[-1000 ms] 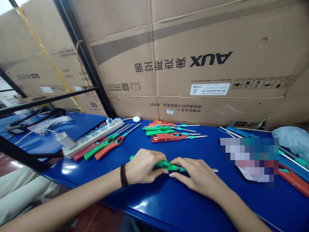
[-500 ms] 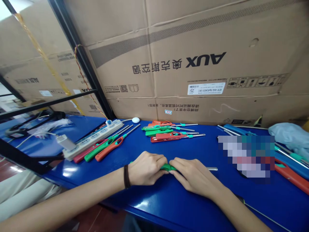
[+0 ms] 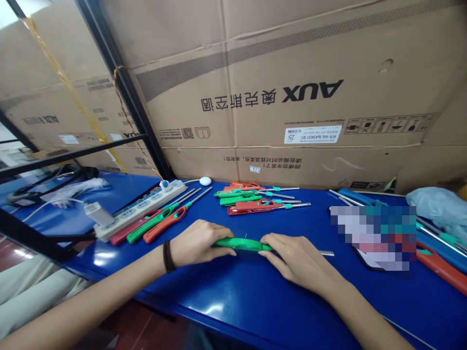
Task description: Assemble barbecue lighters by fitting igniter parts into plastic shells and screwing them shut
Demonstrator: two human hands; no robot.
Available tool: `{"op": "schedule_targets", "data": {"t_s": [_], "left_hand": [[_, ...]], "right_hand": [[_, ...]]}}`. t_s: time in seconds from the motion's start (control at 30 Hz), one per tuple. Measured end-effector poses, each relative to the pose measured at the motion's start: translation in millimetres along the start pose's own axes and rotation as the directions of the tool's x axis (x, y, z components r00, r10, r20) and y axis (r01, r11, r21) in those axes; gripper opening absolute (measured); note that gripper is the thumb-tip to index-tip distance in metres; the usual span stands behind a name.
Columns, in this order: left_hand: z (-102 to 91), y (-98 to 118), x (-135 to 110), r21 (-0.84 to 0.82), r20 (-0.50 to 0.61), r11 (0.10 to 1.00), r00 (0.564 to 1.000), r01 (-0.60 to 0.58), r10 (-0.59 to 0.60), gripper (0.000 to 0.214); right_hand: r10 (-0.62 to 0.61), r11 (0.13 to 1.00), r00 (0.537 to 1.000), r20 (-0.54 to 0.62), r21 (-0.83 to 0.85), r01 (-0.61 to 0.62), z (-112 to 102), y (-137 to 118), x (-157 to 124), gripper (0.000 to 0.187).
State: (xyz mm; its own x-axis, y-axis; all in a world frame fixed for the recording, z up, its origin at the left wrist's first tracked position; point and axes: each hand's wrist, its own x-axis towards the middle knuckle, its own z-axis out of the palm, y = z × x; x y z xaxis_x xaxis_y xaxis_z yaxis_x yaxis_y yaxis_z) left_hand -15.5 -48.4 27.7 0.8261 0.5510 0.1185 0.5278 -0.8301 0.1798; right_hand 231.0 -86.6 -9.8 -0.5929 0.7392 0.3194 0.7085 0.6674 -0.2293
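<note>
A green long-necked lighter (image 3: 243,244) lies level between my hands, just over the blue table. My left hand (image 3: 202,243) is closed on the handle end, thumb below and fingers above. My right hand (image 3: 294,255) pinches the front of the green body, and the metal tube (image 3: 327,253) sticks out beyond it to the right. Part of the body is hidden under my fingers. Behind my hands lies a group of red and green lighters (image 3: 255,206). An orange lighter (image 3: 164,226) rests with a green and a red one to the left.
A white power strip (image 3: 140,211) with a plugged-in charger (image 3: 99,214) stands at the left, beside a black metal frame (image 3: 124,92). Large cardboard (image 3: 255,58) rises behind the blue table (image 3: 226,287). More lighters (image 3: 441,265) and a blurred-out patch are at the right.
My left hand has slid left along the green lighter, so more of its body shows. My right hand and the metal tube have shifted slightly right.
</note>
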Motion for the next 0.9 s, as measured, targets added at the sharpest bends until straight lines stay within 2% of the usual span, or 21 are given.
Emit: {"op": "schedule_targets", "data": {"t_s": [0.1,0.2,0.27,0.37,0.43,0.5,0.57,0.67,0.77,0.9], "left_hand": [[0.8,0.5,-4.1,0.069,-0.022,0.998,1.000,0.001,0.001,0.026],[4.8,4.9,-1.5,0.083,0.008,0.997,1.000,0.000,-0.001,0.028],[6.2,5.4,2.4,-0.012,0.042,1.000,0.999,0.027,-0.026,0.030],[5.2,0.0,7.7,-0.258,0.150,0.953,0.981,0.160,-0.124,0.038],[3.9,-5.1,9.2,-0.300,0.200,0.928,0.966,0.221,-0.165,0.043],[3.9,-8.4,8.4,-0.171,0.111,0.971,0.982,0.168,-0.150,0.045],[6.3,-8.9,6.2,0.037,-0.026,0.998,0.999,0.047,-0.046,0.048],[13.6,-6.4,3.1,0.247,-0.099,0.967,0.991,-0.062,0.089,0.049],[20.6,-4.4,2.7,0.327,-0.116,0.942,0.986,-0.077,0.121,0.048],[21.8,-7.0,1.0,0.248,-0.099,0.966,0.991,-0.066,0.093,0.045]], "right_hand": [[0.034,0.999,0.999,0.016,0.017,-0.035,0.7,0.0,0.6,0.009],[0.049,0.998,0.998,0.034,0.025,-0.050,2.1,-0.3,1.1,0.012],[0.051,0.998,0.998,0.036,0.041,-0.052,2.3,0.0,1.1,0.014],[0.073,0.995,0.997,0.040,0.060,-0.076,1.1,1.2,0.6,0.018],[0.106,0.992,0.993,0.058,0.058,-0.109,-0.9,3.2,-0.1,0.022],[0.149,0.986,0.986,0.080,0.058,-0.154,-3.7,6.6,-1.2,0.026],[0.184,0.979,0.979,0.092,0.070,-0.191,-6.5,10.3,-2.5,0.031],[0.218,0.971,0.972,0.089,0.082,-0.226,-9.7,13.8,-3.6,0.038],[0.260,0.959,0.963,0.077,0.101,-0.267,-13.0,13.9,-3.2,0.034],[0.296,0.933,0.955,0.030,0.205,-0.296,-21.0,16.3,-4.2,0.030]]}}
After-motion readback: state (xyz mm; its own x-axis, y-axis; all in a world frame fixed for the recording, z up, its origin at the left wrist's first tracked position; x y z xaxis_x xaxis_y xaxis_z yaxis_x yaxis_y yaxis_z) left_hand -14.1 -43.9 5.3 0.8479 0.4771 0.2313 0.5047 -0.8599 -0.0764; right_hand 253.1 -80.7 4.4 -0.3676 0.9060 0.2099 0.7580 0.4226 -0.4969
